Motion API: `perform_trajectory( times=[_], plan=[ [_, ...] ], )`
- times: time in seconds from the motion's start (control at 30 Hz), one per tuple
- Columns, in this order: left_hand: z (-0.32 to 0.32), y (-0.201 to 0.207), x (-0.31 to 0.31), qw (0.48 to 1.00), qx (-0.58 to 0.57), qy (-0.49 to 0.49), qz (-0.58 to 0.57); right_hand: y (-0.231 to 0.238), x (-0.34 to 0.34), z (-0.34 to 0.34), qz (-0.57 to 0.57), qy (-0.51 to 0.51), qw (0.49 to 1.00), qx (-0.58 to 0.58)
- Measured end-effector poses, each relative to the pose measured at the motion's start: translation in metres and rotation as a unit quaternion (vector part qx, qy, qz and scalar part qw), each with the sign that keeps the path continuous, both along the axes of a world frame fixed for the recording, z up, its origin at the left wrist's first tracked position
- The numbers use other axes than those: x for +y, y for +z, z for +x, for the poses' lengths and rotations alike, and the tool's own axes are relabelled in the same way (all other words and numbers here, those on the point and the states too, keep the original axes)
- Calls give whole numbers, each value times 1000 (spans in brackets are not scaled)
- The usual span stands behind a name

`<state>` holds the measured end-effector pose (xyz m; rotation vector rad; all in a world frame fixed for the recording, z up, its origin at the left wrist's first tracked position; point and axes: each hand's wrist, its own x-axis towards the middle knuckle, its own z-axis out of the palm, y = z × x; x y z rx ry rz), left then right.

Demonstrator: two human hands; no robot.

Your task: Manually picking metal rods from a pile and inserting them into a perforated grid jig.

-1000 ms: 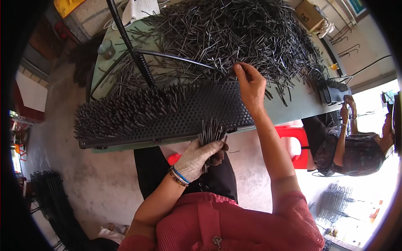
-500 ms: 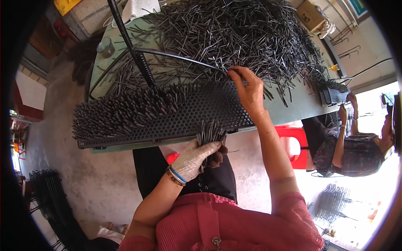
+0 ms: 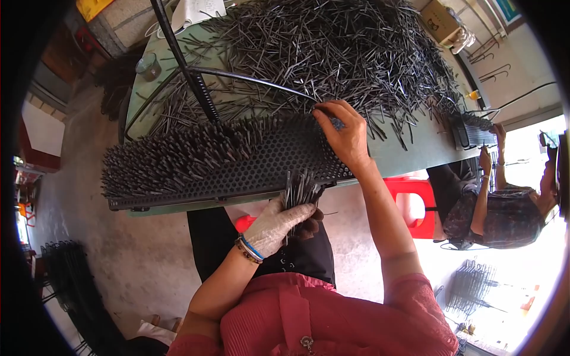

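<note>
My left hand point(image 3: 278, 224), in a pale work glove with dark fingertips, is closed round a bundle of short dark rods point(image 3: 301, 188) below the near edge of a black perforated panel point(image 3: 285, 148). Rods stand upright in the panel's left part, packed closely as bristles point(image 3: 172, 154); bare holes show further right. My bare right hand point(image 3: 344, 130) is over the panel's right part at its far side, by the end of a curved black bar point(image 3: 255, 79). Its thumb and fingers are curled together; what they hold, if anything, is hidden.
Loose rods point(image 3: 338, 53) lie heaped across the green table point(image 3: 398, 155). A glass point(image 3: 149, 67) stands at the table's left, and a black upright bar point(image 3: 178, 50) rises over the panel. At the right, another person point(image 3: 499, 216) works beside a red stool point(image 3: 415, 204).
My right hand has shifted slightly left and nearer along the panel's far side. My left hand keeps its bundle in nearly the same place.
</note>
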<state>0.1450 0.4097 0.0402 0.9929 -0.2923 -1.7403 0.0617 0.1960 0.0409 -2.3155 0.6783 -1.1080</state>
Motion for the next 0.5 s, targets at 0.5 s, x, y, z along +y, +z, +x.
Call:
perform_trajectory(
  times=[0.5],
  plan=[
    [0, 5, -2, 999, -15, -2, 28, -1, 6, -3, 21, -38, 999, -9]
  ],
)
